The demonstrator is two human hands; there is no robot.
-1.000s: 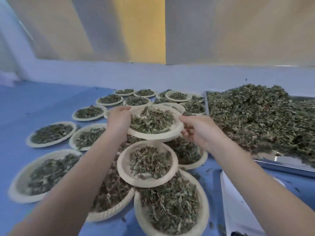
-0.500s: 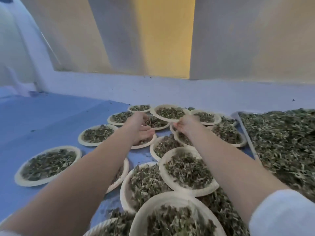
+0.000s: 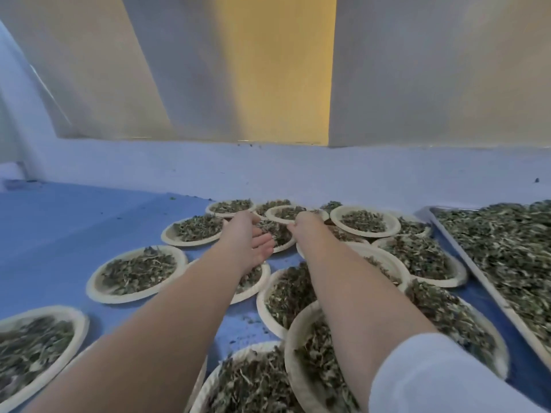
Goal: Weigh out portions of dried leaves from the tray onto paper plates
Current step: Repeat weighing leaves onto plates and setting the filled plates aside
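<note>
A: Where is the plate being handled?
B: The far paper plate, loaded with dried leaves, sits at 12 o'clock in the cluster, near the back edge of the blue worktop. The right hand meets its near rim, fingers curled together and pinching that rim.

A: And the left hand?
B: The left hand lies just at 9 o'clock of the right one, palm turned inward, fingers straight and slightly apart, holding nothing. Its fingertips point toward the same plate; contact cannot be told.

A: What surrounds them?
B: Filled plates overlap all around: one plate at 10 o'clock of the hands, another plate at 8 o'clock, a wide plate at 2 o'clock, and a stacked group under both forearms toward 6 o'clock.

A: Where is the supply?
B: The metal tray, heaped with loose leaves, runs along the 3 o'clock side, its rim just beside the nearest plates.

A: Anything further out?
B: A white sleeve covers the right upper arm at 5 o'clock. Leaf crumbs dot the worktop between plates. A pale wall with a yellow panel rises at 12 o'clock.
</note>
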